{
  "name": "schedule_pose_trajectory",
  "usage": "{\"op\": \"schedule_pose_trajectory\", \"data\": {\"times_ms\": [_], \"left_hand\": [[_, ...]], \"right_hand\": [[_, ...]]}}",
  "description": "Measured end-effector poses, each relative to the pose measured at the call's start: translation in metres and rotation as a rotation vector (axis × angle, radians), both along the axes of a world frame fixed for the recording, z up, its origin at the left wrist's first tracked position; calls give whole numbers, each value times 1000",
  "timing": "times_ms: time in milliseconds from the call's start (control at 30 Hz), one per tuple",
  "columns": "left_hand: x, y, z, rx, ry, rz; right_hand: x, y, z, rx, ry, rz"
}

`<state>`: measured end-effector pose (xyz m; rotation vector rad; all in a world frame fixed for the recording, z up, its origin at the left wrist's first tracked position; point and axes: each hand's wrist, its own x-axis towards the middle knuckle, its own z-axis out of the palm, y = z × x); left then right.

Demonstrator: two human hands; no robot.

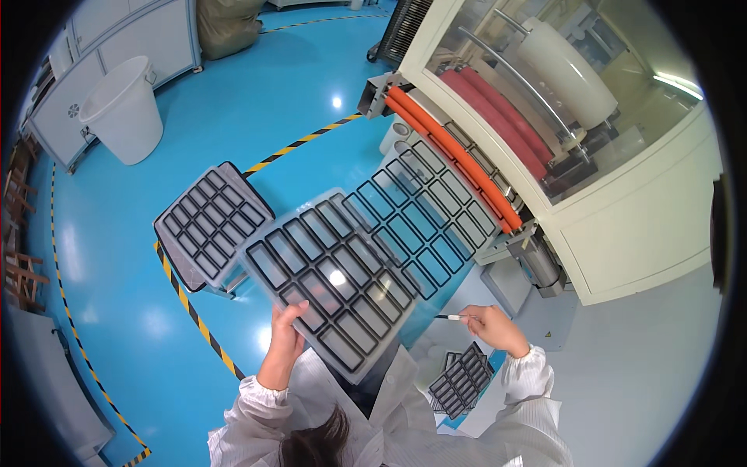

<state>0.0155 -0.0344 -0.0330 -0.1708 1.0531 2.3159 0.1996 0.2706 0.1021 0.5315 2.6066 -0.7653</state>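
My left hand (pixel 285 336) grips the near left edge of a translucent sheet (pixel 336 274) printed with rows of black rectangular frames, thumb on top. Beyond it, a clear film (pixel 424 222) with the same black frames stretches from the orange rollers (pixel 455 159) and meets or overlaps the held sheet's far right edge. My right hand (pixel 498 331) pinches a slim pen-like tool (pixel 450 317), white with a dark tip pointing left. That tip is close to the sheet's right edge; whether they touch is unclear.
A cream machine (pixel 622 241) with a window, red rollers (pixel 498 124) and a white roll (pixel 568 74) stands right. At left, similar framed sheets (pixel 214 222) lie on a small stand. Small dark framed pieces (pixel 461 380) lie near my right forearm. A white bin (pixel 124 113) stands far left.
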Motion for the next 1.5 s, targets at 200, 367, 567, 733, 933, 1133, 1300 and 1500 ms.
{"op": "schedule_pose_trajectory", "data": {"times_ms": [200,367,567,733,933,1133,1300,1500], "left_hand": [[2,-4,21,9,-16,14],[9,-3,19,17,-37,0],[7,29,11,62,-66,-29],[-7,79,18,173,-24,-100],[-12,105,13,195,22,-182],[-7,99,16,166,-39,-144],[-5,92,9,219,-78,-116],[0,82,13,233,-115,-80]], "right_hand": [[-1,23,-39,-630,347,-350],[-7,14,-53,-910,448,-531],[-8,0,-35,-958,431,-487],[-2,-8,-21,-950,443,-452],[-15,-7,-2,-774,285,-377],[-60,24,-18,-375,632,-447],[-131,28,-24,83,716,-302],[-195,27,-35,176,759,-72]]}}
